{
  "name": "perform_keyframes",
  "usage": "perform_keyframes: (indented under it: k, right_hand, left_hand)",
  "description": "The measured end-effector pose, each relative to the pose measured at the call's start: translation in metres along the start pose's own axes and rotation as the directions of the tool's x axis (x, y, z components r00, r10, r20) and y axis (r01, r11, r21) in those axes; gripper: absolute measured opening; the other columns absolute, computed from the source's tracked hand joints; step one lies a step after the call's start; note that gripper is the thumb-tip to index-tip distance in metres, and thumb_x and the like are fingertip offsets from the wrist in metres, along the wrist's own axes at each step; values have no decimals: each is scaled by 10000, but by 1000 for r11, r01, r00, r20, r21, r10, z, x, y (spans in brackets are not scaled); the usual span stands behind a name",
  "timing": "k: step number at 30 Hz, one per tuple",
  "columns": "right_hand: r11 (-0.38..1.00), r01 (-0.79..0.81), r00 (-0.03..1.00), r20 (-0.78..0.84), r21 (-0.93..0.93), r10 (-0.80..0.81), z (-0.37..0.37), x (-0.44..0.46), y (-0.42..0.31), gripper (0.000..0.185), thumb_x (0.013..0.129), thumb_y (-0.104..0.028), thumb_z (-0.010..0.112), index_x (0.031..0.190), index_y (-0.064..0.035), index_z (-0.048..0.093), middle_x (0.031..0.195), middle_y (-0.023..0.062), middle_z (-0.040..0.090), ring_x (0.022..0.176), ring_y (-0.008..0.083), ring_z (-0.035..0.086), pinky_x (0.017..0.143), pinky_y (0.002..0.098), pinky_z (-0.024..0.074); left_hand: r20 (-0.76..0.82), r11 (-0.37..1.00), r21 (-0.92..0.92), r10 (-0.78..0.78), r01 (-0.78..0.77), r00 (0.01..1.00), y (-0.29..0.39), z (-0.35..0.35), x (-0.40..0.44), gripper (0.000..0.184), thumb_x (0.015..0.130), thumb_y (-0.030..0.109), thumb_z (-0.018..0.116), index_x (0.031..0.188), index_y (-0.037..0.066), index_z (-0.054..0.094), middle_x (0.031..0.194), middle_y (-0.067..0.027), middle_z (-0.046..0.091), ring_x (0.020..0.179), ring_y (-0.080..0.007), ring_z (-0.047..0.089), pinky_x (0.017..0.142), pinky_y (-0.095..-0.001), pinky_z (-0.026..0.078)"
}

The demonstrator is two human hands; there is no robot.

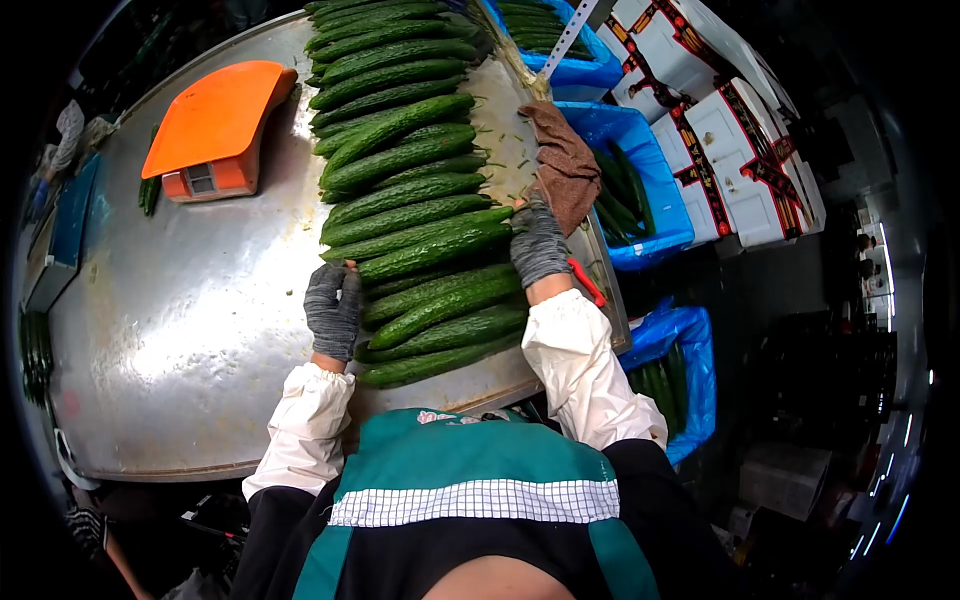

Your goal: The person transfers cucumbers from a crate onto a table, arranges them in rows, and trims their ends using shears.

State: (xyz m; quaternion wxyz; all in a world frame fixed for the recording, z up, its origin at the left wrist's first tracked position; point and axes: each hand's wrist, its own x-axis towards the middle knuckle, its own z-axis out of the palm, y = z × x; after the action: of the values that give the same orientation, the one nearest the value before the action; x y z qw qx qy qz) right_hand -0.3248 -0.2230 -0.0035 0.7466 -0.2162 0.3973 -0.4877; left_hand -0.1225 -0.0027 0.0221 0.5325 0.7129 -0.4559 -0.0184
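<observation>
A long row of green cucumbers lies side by side on the metal table. In a grey glove with bare fingertips, my left hand is closed at the left end of one cucumber. My right hand, gloved the same way, grips that cucumber's right end, beside a crumpled brown cloth. Several more cucumbers lie between my forearms. Just beyond my right wrist a red handle shows; the rest of that tool is hidden.
An orange scale stands on the metal table at the left. Along the right edge are blue-lined crates holding cucumbers, with white boxes behind them. A perforated metal strip rises at the table's far right.
</observation>
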Motion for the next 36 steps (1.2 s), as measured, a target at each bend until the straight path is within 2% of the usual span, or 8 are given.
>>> perform_keyframes:
  k: [2,7,8,10,16,28,34,36]
  right_hand:
    - [877,327,915,349,-352,-201,-10,-27,-24,210,846,-221,514,981,-61,529,866,16,570,678,141,503,544,257,396]
    - [998,-55,998,8,5,55,-28,-97,-74,257,888,-146,402,1106,-35,481,966,77,570,853,194,558,721,297,474]
    - [969,-142,874,484,202,27,-65,-98,-64,274,889,-189,416,1099,-24,475,982,117,563,921,230,554,790,333,473]
    - [1000,-15,943,334,21,7,-52,-144,-54,363,902,-283,371,1109,3,456,992,148,556,926,275,552,797,359,465]
    - [420,-631,760,629,652,165,-61,-208,-40,380,895,-368,356,1024,-47,511,952,108,576,861,276,554,771,370,464]
    - [488,242,970,-215,838,-112,-241,-326,-102,315,835,-349,489,715,-62,539,702,91,567,710,239,552,738,406,439]
    - [464,842,524,-215,276,-824,-427,-455,-200,223,831,-283,409,792,-85,503,802,38,511,680,169,478,684,309,409]
    - [818,501,391,-769,-282,-505,-447,-468,-216,392,831,-320,394,1112,-56,467,1154,140,472,1030,228,474,883,363,361]
  left_hand:
    - [12,1000,-5,-10,10,1000,-1,-2,-1,41,764,49,567,773,15,588,795,-104,596,737,-226,561,702,-305,433]
    - [-65,998,-53,-21,17,998,38,-12,7,53,763,9,560,814,17,575,844,-100,594,804,-218,556,753,-313,432]
    - [-57,997,-67,30,-34,998,56,-8,9,57,761,4,557,814,17,574,857,-105,592,817,-224,554,761,-317,431]
    - [81,980,-42,197,-194,977,103,5,10,98,722,-23,564,810,20,575,910,-115,582,925,-265,534,819,-346,413]
    - [562,682,-142,652,-717,509,209,77,-27,206,635,93,641,839,95,613,1137,-113,507,1100,-364,406,901,-432,353]
    - [882,842,-424,467,-333,57,269,179,-133,640,700,243,632,1253,68,360,1266,-207,341,1136,-364,366,927,-403,330]
    - [838,712,-531,523,-460,-158,251,214,-147,247,678,105,620,906,12,594,1075,-178,523,1017,-323,483,820,-386,428]
    - [852,745,-514,502,-426,-151,254,214,-153,157,702,145,592,765,4,614,1002,-176,556,1003,-311,490,838,-384,416]
